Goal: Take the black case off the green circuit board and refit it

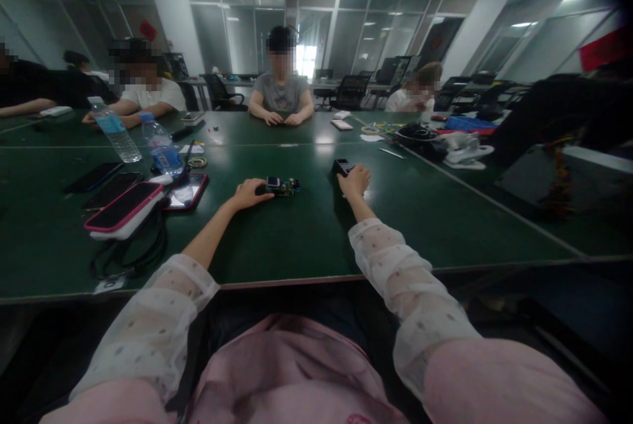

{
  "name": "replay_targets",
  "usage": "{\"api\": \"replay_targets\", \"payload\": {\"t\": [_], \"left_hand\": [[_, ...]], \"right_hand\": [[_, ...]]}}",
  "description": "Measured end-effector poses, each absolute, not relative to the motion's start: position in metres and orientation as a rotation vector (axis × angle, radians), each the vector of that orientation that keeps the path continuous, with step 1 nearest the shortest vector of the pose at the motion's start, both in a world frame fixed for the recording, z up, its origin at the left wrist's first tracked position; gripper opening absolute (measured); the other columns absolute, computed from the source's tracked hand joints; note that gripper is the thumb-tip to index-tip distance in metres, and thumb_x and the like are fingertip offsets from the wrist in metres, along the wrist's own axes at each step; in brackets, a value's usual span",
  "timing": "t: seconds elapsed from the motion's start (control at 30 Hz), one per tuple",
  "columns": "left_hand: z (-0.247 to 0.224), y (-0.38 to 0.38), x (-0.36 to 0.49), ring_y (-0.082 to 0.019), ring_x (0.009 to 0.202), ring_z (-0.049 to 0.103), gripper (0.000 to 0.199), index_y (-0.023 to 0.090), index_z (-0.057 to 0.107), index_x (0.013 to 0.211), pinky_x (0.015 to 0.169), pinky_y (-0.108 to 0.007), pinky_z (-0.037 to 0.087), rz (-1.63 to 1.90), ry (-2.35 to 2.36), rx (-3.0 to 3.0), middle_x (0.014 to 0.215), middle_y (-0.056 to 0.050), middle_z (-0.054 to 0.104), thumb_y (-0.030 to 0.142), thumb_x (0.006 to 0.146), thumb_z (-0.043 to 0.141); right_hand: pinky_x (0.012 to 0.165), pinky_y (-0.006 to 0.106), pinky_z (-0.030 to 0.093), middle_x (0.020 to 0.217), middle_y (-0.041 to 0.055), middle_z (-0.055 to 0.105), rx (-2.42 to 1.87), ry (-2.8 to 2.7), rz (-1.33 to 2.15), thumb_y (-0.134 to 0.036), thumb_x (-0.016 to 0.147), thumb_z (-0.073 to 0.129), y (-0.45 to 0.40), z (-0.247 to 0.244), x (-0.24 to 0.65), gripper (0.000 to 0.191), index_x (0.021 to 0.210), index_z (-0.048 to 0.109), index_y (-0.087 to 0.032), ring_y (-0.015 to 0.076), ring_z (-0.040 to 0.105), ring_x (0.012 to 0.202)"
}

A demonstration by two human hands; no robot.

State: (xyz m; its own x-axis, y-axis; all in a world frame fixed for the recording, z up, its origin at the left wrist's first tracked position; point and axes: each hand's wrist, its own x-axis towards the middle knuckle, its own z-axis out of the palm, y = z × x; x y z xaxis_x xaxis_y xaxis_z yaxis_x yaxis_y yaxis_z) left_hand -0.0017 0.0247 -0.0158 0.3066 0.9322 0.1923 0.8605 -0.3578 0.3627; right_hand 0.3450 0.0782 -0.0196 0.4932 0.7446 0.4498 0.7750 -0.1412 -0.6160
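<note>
On the green table (297,233), my left hand (248,194) grips the left end of a small circuit board (284,188) with a little screen on it. The fingers lie behind the board and the thumb is in front. To the right, my right hand (355,181) is closed around a dark box-shaped device (342,165), whose far left part shows past the fingers. The board and the device are apart, with bare tabletop between them. The underside of each hand is hidden.
Phones (123,205), cables (153,246) and two water bottles (165,150) stand or lie at the left. A pen (391,153), black headgear (420,136) and a grey metal case (524,173) are at the right. Several people sit across the table.
</note>
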Motion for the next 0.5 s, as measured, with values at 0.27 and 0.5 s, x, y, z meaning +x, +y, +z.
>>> {"api": "replay_targets", "payload": {"t": [0.27, 0.5], "left_hand": [[-0.017, 0.025, -0.003, -0.032, 0.127, 0.048, 0.064, 0.025, 0.058, 0.125, 0.103, -0.05, 0.038, 0.578, 1.631, 2.391, 0.135, -0.008, 0.058, 0.071, 0.081, 0.052], [-0.017, 0.024, -0.004, -0.032, 0.128, 0.047, 0.065, 0.026, 0.057, 0.127, 0.105, -0.049, 0.037, 0.57, 1.633, 2.385, 0.137, -0.008, 0.056, 0.071, 0.081, 0.051]], "right_hand": [[0.104, 0.049, 0.034, 0.123, 0.0229, 0.052, -1.803, -1.36, 0.052, -0.024, 0.072, 0.07, 0.089, -0.013, 0.344, 0.051, 0.117, 0.05, -0.008, 0.034, 0.046, 0.12], [0.101, 0.047, 0.042, 0.117, 0.0113, 0.061, -1.069, -1.703, 0.474, -0.042, 0.072, 0.072, 0.078, 0.009, 0.304, 0.056, 0.12, 0.054, -0.018, 0.0283, 0.057, 0.109]]}}
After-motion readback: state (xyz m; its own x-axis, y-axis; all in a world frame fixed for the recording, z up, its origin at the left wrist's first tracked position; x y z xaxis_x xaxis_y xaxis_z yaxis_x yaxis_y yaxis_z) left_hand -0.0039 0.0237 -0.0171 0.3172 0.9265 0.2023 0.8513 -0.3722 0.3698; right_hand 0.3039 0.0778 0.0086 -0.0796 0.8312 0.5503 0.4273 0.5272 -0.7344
